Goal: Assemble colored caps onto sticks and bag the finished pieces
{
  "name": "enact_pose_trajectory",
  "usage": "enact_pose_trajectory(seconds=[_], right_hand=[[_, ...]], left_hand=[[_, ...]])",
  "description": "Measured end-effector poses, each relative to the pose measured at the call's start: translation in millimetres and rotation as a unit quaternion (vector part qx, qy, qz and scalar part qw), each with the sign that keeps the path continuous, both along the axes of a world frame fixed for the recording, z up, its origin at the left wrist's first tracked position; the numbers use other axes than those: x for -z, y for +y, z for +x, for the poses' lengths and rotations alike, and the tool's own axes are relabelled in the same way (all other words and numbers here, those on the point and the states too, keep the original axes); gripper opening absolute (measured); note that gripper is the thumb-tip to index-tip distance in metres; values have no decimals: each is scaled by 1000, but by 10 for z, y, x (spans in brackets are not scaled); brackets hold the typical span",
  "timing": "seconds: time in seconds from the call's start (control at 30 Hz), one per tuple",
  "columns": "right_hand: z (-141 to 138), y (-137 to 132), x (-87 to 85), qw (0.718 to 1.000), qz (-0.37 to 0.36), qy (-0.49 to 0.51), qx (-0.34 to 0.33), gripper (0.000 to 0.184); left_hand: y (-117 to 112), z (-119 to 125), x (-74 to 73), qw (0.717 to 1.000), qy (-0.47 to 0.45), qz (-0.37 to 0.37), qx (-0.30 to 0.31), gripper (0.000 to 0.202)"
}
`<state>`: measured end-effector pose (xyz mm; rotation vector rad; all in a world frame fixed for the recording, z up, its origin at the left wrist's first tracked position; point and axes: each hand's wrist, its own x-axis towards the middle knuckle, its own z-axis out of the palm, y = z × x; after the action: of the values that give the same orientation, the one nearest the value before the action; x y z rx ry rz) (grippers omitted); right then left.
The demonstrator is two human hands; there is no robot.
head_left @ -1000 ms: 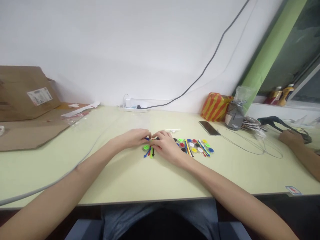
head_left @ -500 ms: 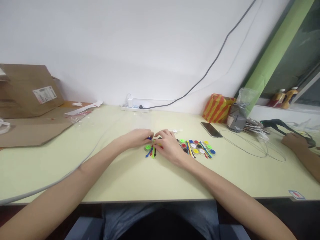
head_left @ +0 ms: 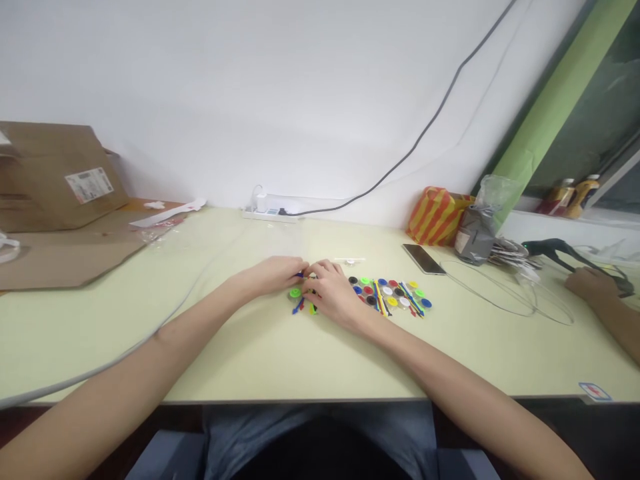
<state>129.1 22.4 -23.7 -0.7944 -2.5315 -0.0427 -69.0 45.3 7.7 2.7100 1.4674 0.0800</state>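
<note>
On the pale yellow table, my left hand [head_left: 278, 274] is closed, thumb and fingers pinched by a small blue piece [head_left: 300, 274]. My right hand [head_left: 330, 292] curls over the pieces beside it, its fingertips almost meeting the left ones; what they grip is hidden. Below the fingertips lie coloured plastic arrows [head_left: 298, 307], with a green-topped round disc [head_left: 295, 293] just left of them. To the right of my right hand are rows of round discs [head_left: 387, 292] in several colours on transparent bases. Bundled arrows [head_left: 381, 299] lie among them, and a thin white rod piece [head_left: 350, 261] sits behind.
A phone [head_left: 424, 259], striped bag [head_left: 434, 217] and grey pouch [head_left: 473, 233] stand back right, near a loose white cable [head_left: 493, 303]. A power strip [head_left: 270, 215] sits by the wall. Cardboard [head_left: 65, 257] covers the left. Another person's hand [head_left: 589, 285] is at far right.
My right hand has shifted slightly left over the arrows, covering more of them and uncovering discs on its right. My left hand has hardly moved.
</note>
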Motion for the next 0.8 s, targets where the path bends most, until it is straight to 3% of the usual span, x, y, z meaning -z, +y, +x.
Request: enact_pose_trajectory(seconds=[0.2, 0.37, 0.53, 0.67, 0.8], right_hand=[[15, 5, -21, 1000, 13, 22, -6, 14], [65, -3, -119, 996, 36, 77, -5, 16], [220, 1, -255, 976, 61, 207, 28, 18], [326, 7, -298, 952, 59, 300, 19, 17], [331, -13, -289, 938, 0, 342, 44, 14]], left_hand=[[4, 4, 0, 1000, 13, 15, 8, 19], [-9, 14, -30, 989, 46, 142, 14, 14], [-77, 89, -105, 973, -35, 228, -1, 10], [-145, 168, -92, 969, -118, 217, -3, 15], [-205, 277, 7, 963, -220, 155, -19, 21]])
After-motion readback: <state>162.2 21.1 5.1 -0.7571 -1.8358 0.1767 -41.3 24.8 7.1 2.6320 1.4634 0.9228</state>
